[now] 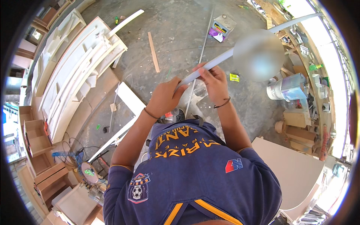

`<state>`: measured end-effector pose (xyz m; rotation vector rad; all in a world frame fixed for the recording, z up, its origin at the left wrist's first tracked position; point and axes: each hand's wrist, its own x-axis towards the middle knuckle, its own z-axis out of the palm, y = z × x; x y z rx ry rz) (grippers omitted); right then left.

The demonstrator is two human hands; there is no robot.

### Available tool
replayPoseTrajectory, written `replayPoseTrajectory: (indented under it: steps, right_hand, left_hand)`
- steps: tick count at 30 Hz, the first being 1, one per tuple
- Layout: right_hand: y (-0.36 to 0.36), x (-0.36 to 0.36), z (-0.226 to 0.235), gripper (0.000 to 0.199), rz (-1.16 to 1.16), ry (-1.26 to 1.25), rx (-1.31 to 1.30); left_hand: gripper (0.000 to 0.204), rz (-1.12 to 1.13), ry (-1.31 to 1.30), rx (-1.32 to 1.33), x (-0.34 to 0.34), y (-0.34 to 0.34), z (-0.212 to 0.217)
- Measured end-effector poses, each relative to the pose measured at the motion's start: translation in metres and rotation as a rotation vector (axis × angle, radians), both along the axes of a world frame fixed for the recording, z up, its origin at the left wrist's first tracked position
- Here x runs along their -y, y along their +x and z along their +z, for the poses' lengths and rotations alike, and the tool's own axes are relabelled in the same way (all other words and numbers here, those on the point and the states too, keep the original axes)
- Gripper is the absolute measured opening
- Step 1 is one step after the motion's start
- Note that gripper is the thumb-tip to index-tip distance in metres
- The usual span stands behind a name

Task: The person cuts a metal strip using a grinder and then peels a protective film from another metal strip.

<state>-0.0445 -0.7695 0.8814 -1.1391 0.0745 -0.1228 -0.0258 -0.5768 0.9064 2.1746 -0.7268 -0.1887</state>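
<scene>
A long, thin, pale curved strip [225, 57] runs from my hands up toward the top right. My left hand [165, 98] grips its near end from below, fingers wrapped round it. My right hand [214, 80] rests on top of the strip just beyond, fingers pressed along its edge. Both forearms rise from the lower edge over my dark blue shirt. A thin cord band sits on each wrist.
Stacked white curved boards [80, 63] lie at left on the concrete floor. A loose wooden slat [153, 51] and a square tin can [222, 27] sit ahead. A silver bucket [287, 88] and wooden blocks stand at right, a white panel [296, 170] at lower right.
</scene>
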Motion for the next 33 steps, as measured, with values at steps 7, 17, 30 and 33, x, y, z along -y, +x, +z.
replayPoseTrajectory:
  steps: [7, 17, 30, 33]
  right_hand:
    - [-0.001, 0.005, 0.008, 0.022, 0.041, -0.050, 0.015]
    - [-0.007, 0.005, 0.002, 0.020, 0.030, 0.035, 0.039]
    - [0.006, 0.015, 0.002, 0.021, -0.043, 0.087, 0.034]
    - [0.004, 0.007, 0.002, 0.023, 0.035, 0.022, 0.000]
  left_hand:
    - [0.019, 0.052, 0.031, 0.120, 0.003, -0.005, -0.005]
    - [0.021, -0.010, 0.032, 0.053, 0.013, 0.000, 0.003]
    - [0.022, 0.015, 0.064, 0.000, 0.002, -0.001, 0.002]
    - [0.022, 0.020, 0.107, 0.034, 0.002, 0.001, 0.005]
